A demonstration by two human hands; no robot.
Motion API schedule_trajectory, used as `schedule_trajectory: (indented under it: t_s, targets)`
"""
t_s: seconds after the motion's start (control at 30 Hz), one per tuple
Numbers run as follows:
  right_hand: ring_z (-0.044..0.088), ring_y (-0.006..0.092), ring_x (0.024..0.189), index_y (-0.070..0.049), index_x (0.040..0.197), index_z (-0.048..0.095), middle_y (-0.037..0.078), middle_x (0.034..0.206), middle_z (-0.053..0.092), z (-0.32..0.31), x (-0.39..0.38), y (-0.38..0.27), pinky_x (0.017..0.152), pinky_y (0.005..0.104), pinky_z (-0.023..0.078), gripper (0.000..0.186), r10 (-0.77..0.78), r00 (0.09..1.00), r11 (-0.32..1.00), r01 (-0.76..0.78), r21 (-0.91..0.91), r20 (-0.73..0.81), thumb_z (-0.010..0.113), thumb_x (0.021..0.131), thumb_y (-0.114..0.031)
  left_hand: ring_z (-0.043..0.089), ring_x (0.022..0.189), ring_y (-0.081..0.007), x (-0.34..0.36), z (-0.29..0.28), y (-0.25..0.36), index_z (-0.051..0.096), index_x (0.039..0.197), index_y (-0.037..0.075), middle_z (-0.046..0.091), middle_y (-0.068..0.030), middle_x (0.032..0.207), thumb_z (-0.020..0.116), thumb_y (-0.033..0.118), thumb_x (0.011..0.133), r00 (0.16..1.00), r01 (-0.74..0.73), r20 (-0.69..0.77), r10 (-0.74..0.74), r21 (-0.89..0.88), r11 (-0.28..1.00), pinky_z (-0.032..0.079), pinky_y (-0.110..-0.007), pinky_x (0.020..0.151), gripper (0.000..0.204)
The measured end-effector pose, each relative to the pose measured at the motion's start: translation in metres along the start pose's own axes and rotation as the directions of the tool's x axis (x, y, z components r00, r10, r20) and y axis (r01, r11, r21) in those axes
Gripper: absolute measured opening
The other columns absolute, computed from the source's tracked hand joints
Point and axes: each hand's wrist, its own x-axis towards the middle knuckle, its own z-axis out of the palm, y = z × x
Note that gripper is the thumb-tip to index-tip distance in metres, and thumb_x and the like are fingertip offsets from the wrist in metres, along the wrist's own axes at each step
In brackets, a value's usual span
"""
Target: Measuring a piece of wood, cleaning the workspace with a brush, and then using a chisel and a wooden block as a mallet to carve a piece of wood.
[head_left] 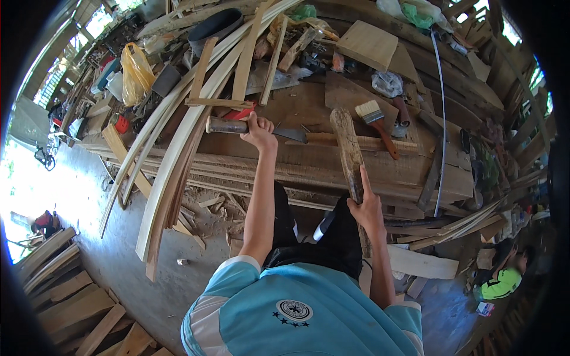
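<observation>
Rough, weathered brown wooden stick [346, 142]: far part over the workbench's top, near part crossing the front edge of the wooden plank workbench [297, 169]. Right hand [368, 207] holds it near the body end: index straight along the side, thumb across; other fingers mostly hidden.

Left hand [259, 130] is a closed fist around the handle of a knife-like tool with a round wooden grip and dark metal blade [291, 135]. Blade points at the stick, well short of touching (no contact right now).

Progress: stick is in one piece, surface looks rough over the visible length, and I can't make out any fresh-cut face. My read: little done on it, most left; low confidence, underside is hidden. Pale wood chips and offcuts [211, 216] lie on the floor below the front edge; can't tie them to this stick.

Further out: white-bristled paintbrush with red-brown handle [378, 127] lies right of the stick, toward the bench's right end. Long pale wood strips [178, 160] overhang the front edge on the left. Yellow plastic bag [136, 74] sits near the far left corner.
</observation>
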Motion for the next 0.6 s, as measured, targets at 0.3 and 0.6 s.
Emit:
schedule_trajectory:
  t_s: [0.3,0.6]
  targets:
    - [0.053,0.0428,0.088,-0.028,0.134,0.009,0.027,0.095,0.056,-0.002,0.000,-0.004,0.080,0.0453,0.045,0.088,0.039,0.998,0.999,-0.039,0.003,0.046,0.061,0.067,-0.005,0.040,0.041,-0.0073,-0.008,0.041,-0.022,0.040,0.063,0.005,0.043,0.0006,0.050,0.055,0.002,0.077,0.938,-0.283,0.304,0.166,0.395,0.874,0.029,-0.024,0.037,0.021]
    - [0.054,0.0434,0.084,-0.026,0.134,0.009,0.028,0.089,0.057,0.002,-0.001,0.004,0.077,0.0455,0.046,0.088,-0.013,1.000,1.000,0.012,0.023,0.014,0.061,0.066,-0.005,0.044,0.051,-0.0037,-0.037,0.071,-0.021,0.047,0.065,-0.002,0.051,-0.0035,0.053,0.057,0.003,0.075,0.764,-0.590,0.609,0.212,0.525,0.613,0.034,-0.023,0.044,0.015]
